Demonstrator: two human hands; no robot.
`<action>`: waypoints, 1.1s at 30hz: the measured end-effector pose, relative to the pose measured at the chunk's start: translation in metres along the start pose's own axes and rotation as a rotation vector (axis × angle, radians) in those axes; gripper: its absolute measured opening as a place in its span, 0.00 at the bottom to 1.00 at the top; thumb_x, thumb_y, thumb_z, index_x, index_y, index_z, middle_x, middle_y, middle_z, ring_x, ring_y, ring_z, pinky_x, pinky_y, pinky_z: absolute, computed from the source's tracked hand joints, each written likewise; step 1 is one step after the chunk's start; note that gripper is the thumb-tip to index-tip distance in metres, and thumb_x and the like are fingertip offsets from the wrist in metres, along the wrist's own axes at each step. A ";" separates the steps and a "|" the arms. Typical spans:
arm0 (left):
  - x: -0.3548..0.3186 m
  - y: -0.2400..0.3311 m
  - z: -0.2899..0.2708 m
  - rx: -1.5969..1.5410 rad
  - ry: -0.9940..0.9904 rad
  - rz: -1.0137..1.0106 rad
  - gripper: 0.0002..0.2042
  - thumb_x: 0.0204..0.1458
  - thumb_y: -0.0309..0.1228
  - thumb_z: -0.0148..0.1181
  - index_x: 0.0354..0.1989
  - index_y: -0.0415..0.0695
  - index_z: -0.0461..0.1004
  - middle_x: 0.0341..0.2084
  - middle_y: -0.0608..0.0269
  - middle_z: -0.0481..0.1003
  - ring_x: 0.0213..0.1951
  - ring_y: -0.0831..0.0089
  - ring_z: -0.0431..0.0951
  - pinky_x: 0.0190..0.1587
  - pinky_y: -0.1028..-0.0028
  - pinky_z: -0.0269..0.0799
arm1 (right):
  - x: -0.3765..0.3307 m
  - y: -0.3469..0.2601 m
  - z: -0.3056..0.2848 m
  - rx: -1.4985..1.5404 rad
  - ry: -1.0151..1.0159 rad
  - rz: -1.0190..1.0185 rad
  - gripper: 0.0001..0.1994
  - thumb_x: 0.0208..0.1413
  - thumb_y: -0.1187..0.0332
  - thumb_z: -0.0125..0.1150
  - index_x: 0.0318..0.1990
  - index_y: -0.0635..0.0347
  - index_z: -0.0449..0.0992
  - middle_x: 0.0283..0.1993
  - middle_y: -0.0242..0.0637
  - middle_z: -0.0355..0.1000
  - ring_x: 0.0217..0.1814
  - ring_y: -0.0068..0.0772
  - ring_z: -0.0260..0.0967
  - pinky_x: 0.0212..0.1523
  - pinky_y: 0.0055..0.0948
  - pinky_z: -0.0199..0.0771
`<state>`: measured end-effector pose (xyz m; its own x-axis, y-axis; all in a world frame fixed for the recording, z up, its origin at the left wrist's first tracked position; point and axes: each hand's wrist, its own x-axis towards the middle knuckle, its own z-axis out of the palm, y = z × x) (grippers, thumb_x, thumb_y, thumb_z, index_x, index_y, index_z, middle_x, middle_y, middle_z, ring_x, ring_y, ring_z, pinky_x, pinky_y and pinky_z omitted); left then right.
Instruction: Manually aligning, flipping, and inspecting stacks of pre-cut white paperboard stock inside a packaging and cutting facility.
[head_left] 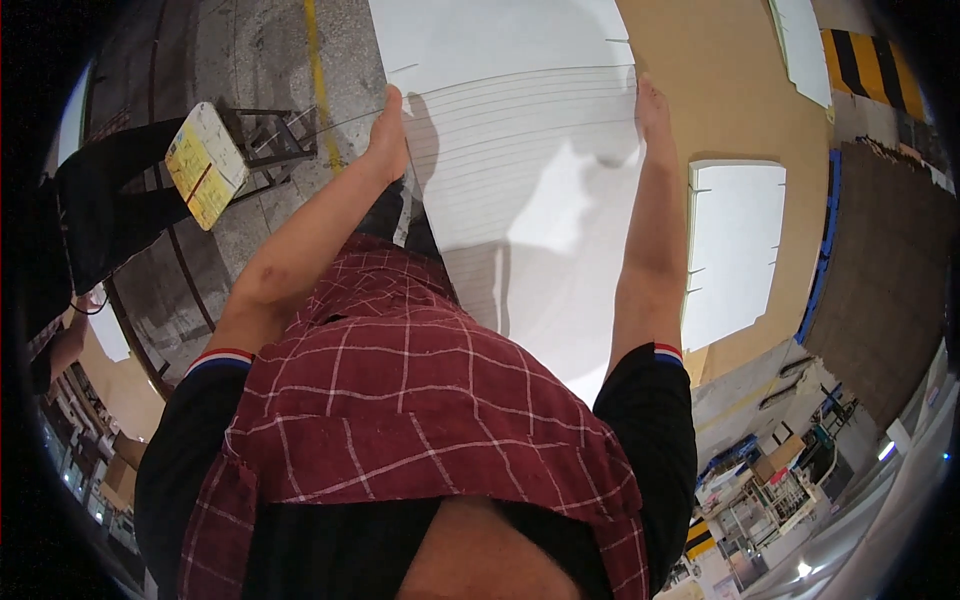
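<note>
A fanned stack of large white sheets lies in front of me, its staggered edges showing as a row of thin lines. My left hand grips the stack's left edge, thumb on the near side and the other fingers mostly hidden. On the opposite edge, my right hand holds the sheets, its fingers largely out of sight. Another white sheet surface with short slits at its sides extends beyond the lines. Shadows of my head and arms fall across the white.
Brown board spreads to the right, bearing a smaller stack of slit white sheets. A paint-stained stool stands at left beside a person in dark clothes. A brown stack is at far right.
</note>
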<state>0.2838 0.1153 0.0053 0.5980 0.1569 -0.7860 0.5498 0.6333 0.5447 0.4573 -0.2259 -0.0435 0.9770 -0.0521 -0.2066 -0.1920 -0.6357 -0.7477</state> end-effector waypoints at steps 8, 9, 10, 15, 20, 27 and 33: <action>0.020 0.002 -0.016 0.398 0.162 0.483 0.33 0.44 0.43 0.49 0.54 0.38 0.43 0.50 0.54 0.52 0.51 0.64 0.54 0.51 0.73 0.49 | 0.023 -0.052 0.011 -0.266 0.118 -0.045 0.24 0.44 0.50 0.45 0.39 0.63 0.67 0.35 0.45 0.68 0.38 0.39 0.64 0.38 0.30 0.61; 0.015 0.004 -0.012 0.409 0.153 0.517 0.33 0.40 0.34 0.55 0.53 0.37 0.44 0.49 0.51 0.55 0.50 0.63 0.55 0.50 0.72 0.51 | 0.026 -0.053 0.017 -0.256 0.202 -0.102 0.22 0.42 0.50 0.49 0.36 0.62 0.70 0.33 0.43 0.68 0.37 0.35 0.65 0.37 0.29 0.61; 0.021 0.000 -0.016 0.410 0.165 0.517 0.33 0.40 0.34 0.55 0.53 0.37 0.44 0.49 0.51 0.55 0.50 0.63 0.55 0.50 0.72 0.51 | 0.026 -0.053 0.023 -0.251 0.192 -0.105 0.22 0.42 0.50 0.49 0.36 0.62 0.70 0.33 0.43 0.68 0.37 0.35 0.65 0.37 0.29 0.61; 0.038 -0.014 -0.024 0.670 0.272 0.684 0.29 0.38 0.33 0.55 0.49 0.35 0.52 0.45 0.47 0.59 0.48 0.60 0.59 0.49 0.71 0.54 | 0.029 -0.037 0.036 -0.252 0.269 -0.113 0.21 0.40 0.54 0.52 0.39 0.59 0.69 0.31 0.43 0.68 0.34 0.39 0.65 0.35 0.32 0.63; 0.039 -0.016 -0.033 0.884 0.337 0.839 0.28 0.39 0.36 0.54 0.48 0.34 0.54 0.46 0.45 0.57 0.50 0.58 0.56 0.51 0.70 0.51 | 0.026 -0.034 0.040 -0.179 0.238 -0.098 0.18 0.41 0.58 0.51 0.38 0.58 0.70 0.32 0.42 0.69 0.35 0.37 0.66 0.36 0.30 0.63; 0.029 -0.014 -0.027 0.962 0.317 0.917 0.27 0.43 0.39 0.50 0.49 0.35 0.53 0.47 0.46 0.55 0.51 0.57 0.53 0.51 0.70 0.50 | 0.033 -0.016 0.047 -0.063 0.357 -0.167 0.15 0.42 0.60 0.50 0.37 0.58 0.70 0.30 0.40 0.69 0.31 0.36 0.66 0.33 0.29 0.64; 0.024 -0.014 -0.027 1.006 0.342 0.918 0.25 0.46 0.40 0.45 0.49 0.38 0.53 0.48 0.46 0.55 0.51 0.56 0.54 0.50 0.69 0.52 | 0.027 -0.028 0.047 0.162 0.246 -0.100 0.14 0.45 0.61 0.49 0.37 0.60 0.70 0.31 0.40 0.69 0.31 0.29 0.66 0.33 0.25 0.63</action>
<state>0.2744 0.1308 -0.0298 0.8775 0.4795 0.0075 0.3093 -0.5779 0.7552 0.4843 -0.1739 -0.0578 0.9810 -0.1931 0.0172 -0.0869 -0.5171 -0.8515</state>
